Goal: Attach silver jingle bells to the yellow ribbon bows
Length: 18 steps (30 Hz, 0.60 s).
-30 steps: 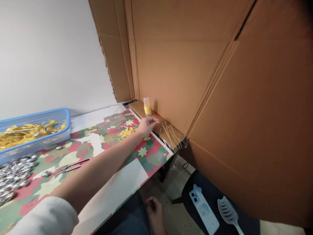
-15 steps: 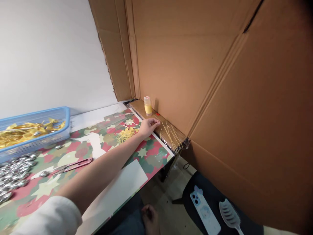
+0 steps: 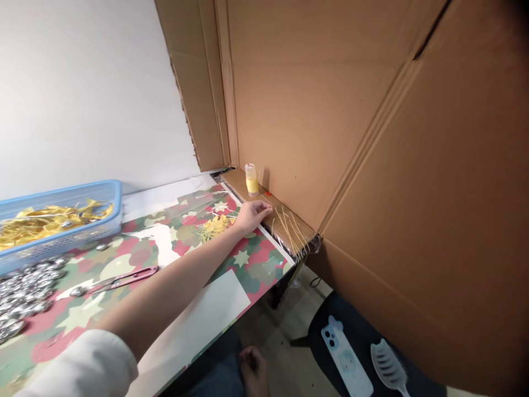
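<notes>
My left hand point(image 3: 253, 215) reaches across to the cardboard ledge point(image 3: 235, 177) beside the table, its thumb and fingertips pinched together. Anything between them is too small to make out. Just right of the fingertips, several thin yellow strands point(image 3: 290, 229) lie over the ledge and hang past its front end. A small clear bottle with yellow contents point(image 3: 252, 181) stands upright behind the hand. Left of the wrist lies a loose pile of yellow strands point(image 3: 215, 226). Down by my lap, my right hand point(image 3: 254, 370) is curled closed; what it holds, if anything, is hidden.
On the patterned table point(image 3: 264, 264) are pink-handled thread snips point(image 3: 124, 279), heaped silver button-like pieces point(image 3: 28, 292), a blue basket point(image 3: 117, 205) of yellow pieces and a white sheet point(image 3: 215, 309). A cardboard wall point(image 3: 314, 110) rises at right. A dark chair point(image 3: 320, 314) bears a phone point(image 3: 346, 355) and hairbrush point(image 3: 387, 364).
The view has shifted very slightly, so the table items appear a little further right. Both hands keep nearly the same pose and place.
</notes>
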Tool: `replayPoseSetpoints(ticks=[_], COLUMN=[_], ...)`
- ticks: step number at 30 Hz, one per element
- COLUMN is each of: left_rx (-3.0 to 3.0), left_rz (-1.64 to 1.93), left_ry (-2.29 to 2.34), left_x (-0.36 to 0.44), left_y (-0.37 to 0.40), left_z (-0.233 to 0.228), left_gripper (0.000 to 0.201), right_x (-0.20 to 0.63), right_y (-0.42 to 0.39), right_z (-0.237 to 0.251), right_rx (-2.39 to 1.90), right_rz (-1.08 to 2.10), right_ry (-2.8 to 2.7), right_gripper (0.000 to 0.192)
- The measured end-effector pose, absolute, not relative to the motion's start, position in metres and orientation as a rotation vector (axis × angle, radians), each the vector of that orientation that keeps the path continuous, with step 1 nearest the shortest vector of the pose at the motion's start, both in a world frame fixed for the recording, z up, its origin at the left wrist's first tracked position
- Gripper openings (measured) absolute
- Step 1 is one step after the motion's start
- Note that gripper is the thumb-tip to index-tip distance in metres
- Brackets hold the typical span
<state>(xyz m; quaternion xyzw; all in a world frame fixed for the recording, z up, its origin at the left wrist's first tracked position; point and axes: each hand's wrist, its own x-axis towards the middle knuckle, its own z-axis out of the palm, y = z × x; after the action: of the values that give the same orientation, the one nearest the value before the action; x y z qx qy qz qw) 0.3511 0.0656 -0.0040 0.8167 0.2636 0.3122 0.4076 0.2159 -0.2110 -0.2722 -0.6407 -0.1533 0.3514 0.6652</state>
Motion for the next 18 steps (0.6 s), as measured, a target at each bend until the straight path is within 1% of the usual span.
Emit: replayPoseSetpoints(ticks=[3, 9, 12, 18], left_rx=[2.035, 1.944, 2.029, 2.189], left_rz=[0.754, 0.870, 0.854, 0.813], left_ry=[0.646, 0.684, 0.679, 0.519], left_x=[0.352, 0.349, 0.346, 0.349], left_y=[0.074, 0.094, 0.094, 0.083], left_z=[-0.002, 0.007, 0.007, 0.004], left_gripper=[0.019, 0.027, 0.024, 0.014], right_x=[0.216, 0.220, 0.219, 0.216], right_y=[-0.211, -0.211, -0.210, -0.210], right_z=[-0.268, -0.259, -0.263, -0.279], right_rx=[-1.472, -1.483, -1.465, -1.432], right_rz=[0.779, 0.778, 0.776, 0.771], right_ry=[-0.343, -0.352, -0.312, -0.307], right_gripper=[0.025, 0.024, 0.021, 0.015])
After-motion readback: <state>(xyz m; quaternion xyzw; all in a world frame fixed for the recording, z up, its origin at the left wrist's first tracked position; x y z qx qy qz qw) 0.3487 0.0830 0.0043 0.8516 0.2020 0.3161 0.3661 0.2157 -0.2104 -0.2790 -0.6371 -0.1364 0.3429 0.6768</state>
